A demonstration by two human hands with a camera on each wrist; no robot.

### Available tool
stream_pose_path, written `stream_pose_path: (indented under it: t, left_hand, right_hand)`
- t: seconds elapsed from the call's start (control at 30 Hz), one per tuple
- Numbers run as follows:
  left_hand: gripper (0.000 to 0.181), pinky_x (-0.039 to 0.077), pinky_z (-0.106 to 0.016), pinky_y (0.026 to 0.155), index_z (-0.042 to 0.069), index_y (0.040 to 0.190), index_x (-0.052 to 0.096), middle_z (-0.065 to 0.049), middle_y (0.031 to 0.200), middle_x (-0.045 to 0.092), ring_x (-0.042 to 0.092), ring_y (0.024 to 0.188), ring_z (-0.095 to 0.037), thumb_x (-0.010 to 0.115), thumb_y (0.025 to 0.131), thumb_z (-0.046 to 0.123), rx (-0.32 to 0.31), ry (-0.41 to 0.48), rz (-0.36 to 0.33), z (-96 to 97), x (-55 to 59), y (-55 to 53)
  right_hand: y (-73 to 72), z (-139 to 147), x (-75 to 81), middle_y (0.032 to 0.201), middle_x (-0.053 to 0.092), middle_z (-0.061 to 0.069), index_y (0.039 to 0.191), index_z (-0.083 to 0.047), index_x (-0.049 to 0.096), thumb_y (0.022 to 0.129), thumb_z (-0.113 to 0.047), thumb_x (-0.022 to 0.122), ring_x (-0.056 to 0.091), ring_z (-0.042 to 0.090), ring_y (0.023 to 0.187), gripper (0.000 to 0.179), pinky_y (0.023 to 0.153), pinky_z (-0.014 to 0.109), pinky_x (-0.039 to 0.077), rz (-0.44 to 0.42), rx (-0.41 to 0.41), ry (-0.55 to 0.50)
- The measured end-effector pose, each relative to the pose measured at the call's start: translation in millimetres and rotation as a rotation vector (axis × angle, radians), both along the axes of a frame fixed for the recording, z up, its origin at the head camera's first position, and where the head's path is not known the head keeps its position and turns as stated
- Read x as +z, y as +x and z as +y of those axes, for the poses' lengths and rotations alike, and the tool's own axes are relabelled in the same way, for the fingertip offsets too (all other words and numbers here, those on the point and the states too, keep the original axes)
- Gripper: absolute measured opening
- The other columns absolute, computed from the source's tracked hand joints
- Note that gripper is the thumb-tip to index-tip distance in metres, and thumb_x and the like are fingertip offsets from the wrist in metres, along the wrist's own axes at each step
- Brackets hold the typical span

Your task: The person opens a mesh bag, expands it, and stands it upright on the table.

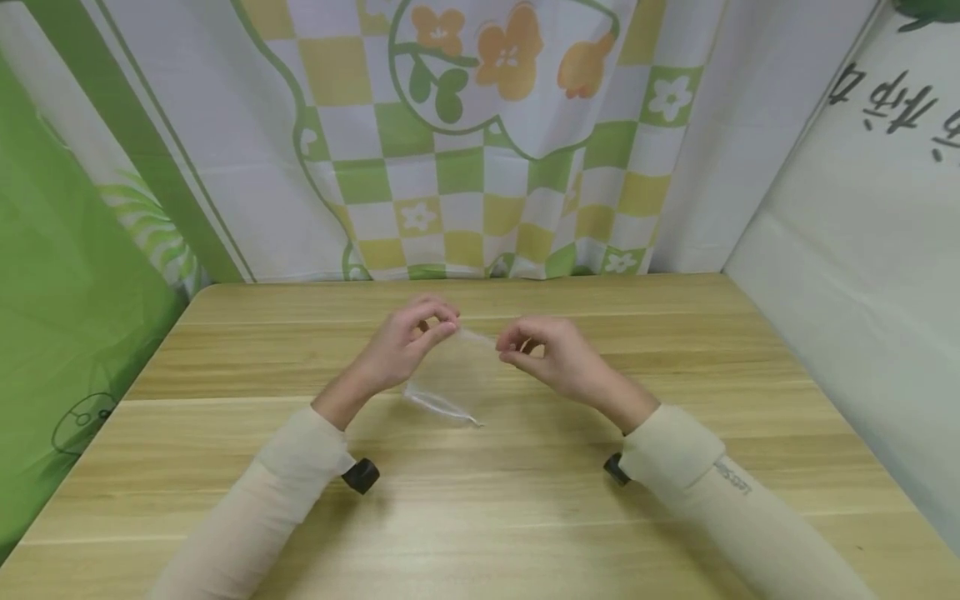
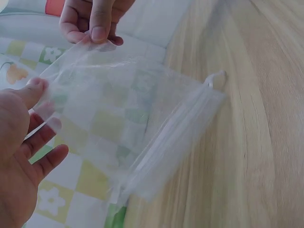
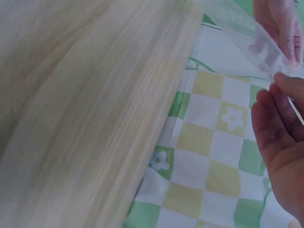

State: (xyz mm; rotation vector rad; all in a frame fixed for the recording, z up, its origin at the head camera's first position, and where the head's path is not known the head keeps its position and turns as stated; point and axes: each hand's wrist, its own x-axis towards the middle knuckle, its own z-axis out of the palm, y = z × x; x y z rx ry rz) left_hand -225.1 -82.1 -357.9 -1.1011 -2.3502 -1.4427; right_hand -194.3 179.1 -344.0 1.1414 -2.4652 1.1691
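Both hands pinch the top edge of a clear plastic bag (image 1: 459, 367) above the wooden table. My left hand (image 1: 397, 346) holds one corner between thumb and fingers. On the other side, my right hand (image 1: 558, 354) pinches the edge with thumb and fingertips. At the bag's lower end lies a whitish pleated strip (image 2: 173, 135) with a small thin loop (image 2: 217, 78) at one end. The bag hangs slanted, and the patterned curtain shows through it in the left wrist view.
The wooden table (image 1: 495, 525) extends around both arms. Behind it hangs a checked, flowered curtain (image 1: 480, 175). Green cloth (image 1: 82, 275) stands at the left and white cloth with dark writing (image 1: 862, 250) at the right. A black device (image 1: 362, 476) sits under the left wrist.
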Motion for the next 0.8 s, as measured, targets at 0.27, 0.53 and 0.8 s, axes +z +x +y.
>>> stream_pose_path:
  t: [0.27,0.53,0.8]
  left_hand:
    - [0.003,0.049,-0.039,0.088,0.008,0.092,0.068,-0.009,0.108,0.064,0.059,0.104,-0.026,0.069,0.095,0.008,-0.118,-0.225,0.422,-6.0,12.3,4.2]
    - [0.002,0.052,-0.038,0.08,0.007,0.093,0.072,-0.001,0.088,0.07,0.065,0.086,-0.019,0.073,0.091,0.008,-0.084,-0.285,0.458,-5.7,23.3,5.0]
    - [0.005,0.051,-0.045,0.081,0.007,0.089,0.076,-0.003,0.09,0.072,0.067,0.088,-0.024,0.079,0.085,0.006,-0.066,-0.301,0.535,-7.8,29.4,6.9]
  right_hand:
    - [-3.9,-0.4,1.0,0.088,0.066,0.006,0.097,-0.001,0.072,0.088,0.004,0.074,0.063,0.015,0.073,0.01,0.065,0.027,0.054,0.466,-0.001,0.185]
    - [-3.5,-3.0,4.5,0.09,0.067,0.009,0.098,0.003,0.073,0.087,0.004,0.075,0.064,0.019,0.076,0.011,0.066,0.028,0.055,0.566,-0.035,0.09]
    - [1.1,-2.7,11.4,0.094,0.068,0.007,0.097,-0.001,0.075,0.086,0.003,0.075,0.065,0.02,0.081,0.012,0.068,0.03,0.055,0.485,-0.051,0.174]
